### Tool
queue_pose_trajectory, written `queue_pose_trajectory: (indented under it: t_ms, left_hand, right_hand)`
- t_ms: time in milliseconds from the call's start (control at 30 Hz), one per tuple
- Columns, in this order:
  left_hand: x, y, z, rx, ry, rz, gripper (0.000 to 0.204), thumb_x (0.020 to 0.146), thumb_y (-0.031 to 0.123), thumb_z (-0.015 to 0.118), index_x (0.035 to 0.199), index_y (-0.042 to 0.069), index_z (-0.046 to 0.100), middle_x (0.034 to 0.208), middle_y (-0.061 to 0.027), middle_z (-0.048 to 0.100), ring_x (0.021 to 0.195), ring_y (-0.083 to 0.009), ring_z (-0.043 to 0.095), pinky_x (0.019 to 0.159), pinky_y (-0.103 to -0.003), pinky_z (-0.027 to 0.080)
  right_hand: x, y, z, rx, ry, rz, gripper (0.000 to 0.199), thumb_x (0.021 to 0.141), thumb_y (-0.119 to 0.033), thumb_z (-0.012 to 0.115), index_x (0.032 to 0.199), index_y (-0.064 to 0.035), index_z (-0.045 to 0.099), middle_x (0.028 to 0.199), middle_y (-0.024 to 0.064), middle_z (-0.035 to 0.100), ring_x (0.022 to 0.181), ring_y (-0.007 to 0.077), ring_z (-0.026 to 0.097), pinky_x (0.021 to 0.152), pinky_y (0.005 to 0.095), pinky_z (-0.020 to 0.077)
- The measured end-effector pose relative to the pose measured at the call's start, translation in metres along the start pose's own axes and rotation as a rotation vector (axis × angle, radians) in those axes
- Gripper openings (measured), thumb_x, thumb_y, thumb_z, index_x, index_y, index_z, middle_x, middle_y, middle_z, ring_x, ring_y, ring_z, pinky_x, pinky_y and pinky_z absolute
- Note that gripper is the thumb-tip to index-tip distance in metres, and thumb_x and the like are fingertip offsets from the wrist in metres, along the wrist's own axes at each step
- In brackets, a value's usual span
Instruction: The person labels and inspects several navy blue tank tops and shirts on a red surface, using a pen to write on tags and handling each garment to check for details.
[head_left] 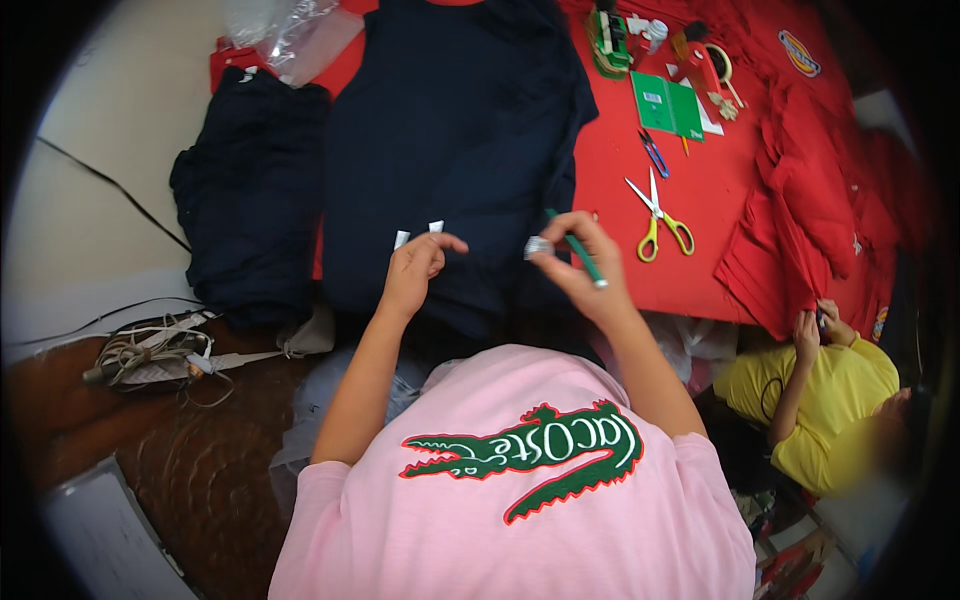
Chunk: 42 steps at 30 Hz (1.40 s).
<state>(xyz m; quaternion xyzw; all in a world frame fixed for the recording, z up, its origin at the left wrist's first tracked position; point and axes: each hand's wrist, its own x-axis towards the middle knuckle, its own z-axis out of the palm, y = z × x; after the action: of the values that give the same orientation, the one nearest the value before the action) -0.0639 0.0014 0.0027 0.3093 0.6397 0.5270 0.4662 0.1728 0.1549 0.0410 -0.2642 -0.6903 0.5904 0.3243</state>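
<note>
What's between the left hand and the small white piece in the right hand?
In the head view, only dark navy fabric shows between the left hand and the small white piece pinched in the right hand.

- Reads moderately bright across the flat red tabletop (690,288).
- Falls into deep shadow beneath its near edge.
- Glares off the crumpled clear plastic bag (308,45).
- Loses most folds in the dark navy cloth garment (450,130).
- Bends straight edges, then blackens around the circular rim.
- Blurs beside the yellow fabric shirt (825,400), lower right.
</note>
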Motion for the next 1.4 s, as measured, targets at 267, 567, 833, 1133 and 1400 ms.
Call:
queue_pose_trajectory:
  t_ms: [267,567,833,1133,1400]
  left_hand:
    - [0.021,-0.038,-0.005,-0.425,0.268,-0.130,0.026,0.110,0.019,0.050,0.127,0.002,0.061,0.075,0.0011,0.052,0.059,-0.0089,0.047,0.059,-0.025,0.044]
    - [0.017,-0.051,0.008,-0.002,0.366,-0.032,0.029,0.096,0.025,0.081,0.111,0.000,0.079,0.094,-0.0008,0.074,0.079,-0.0045,0.060,0.071,-0.021,0.046]
    - [0.014,-0.034,0.011,0.142,0.404,0.005,0.028,0.098,0.022,0.077,0.112,-0.002,0.081,0.077,0.0003,0.071,0.068,-0.0043,0.055,0.063,-0.022,0.043]
    - [0.012,-0.047,0.005,-0.111,0.420,-0.131,0.026,0.101,0.019,0.072,0.110,-0.005,0.080,0.065,0.0084,0.053,0.055,-0.0005,0.040,0.050,-0.022,0.028]
    - [0.011,-0.050,0.003,0.012,0.446,-0.033,0.023,0.101,0.019,0.072,0.106,-0.002,0.081,0.067,0.0083,0.055,0.058,-0.0009,0.043,0.052,-0.022,0.030]
  right_hand:
    - [0.051,0.054,0.096,-0.112,-0.266,-0.153,0.018,0.092,0.001,0.070,0.109,-0.0041,0.064,0.096,0.0115,0.071,0.091,0.0235,0.074,0.082,0.0333,0.0566]
    - [0.053,0.087,0.101,0.169,-0.164,0.045,0.028,0.107,-0.010,0.063,0.131,-0.0001,0.072,0.097,0.0062,0.070,0.090,0.0135,0.069,0.083,0.0267,0.0535]
    - [0.051,0.085,0.105,0.150,-0.146,0.056,0.025,0.103,-0.006,0.067,0.126,0.0004,0.073,0.095,0.0056,0.068,0.087,0.0118,0.067,0.078,0.0258,0.0526]
    - [0.044,0.074,0.108,0.023,-0.152,0.096,0.011,0.099,-0.009,0.071,0.102,-0.0005,0.065,0.085,0.0039,0.070,0.077,0.0085,0.067,0.068,0.0263,0.0524]
    - [0.039,0.069,0.089,0.301,-0.041,0.124,0.011,0.105,-0.010,0.064,0.112,-0.0010,0.066,0.092,0.0057,0.072,0.081,0.0090,0.067,0.073,0.0241,0.0540]
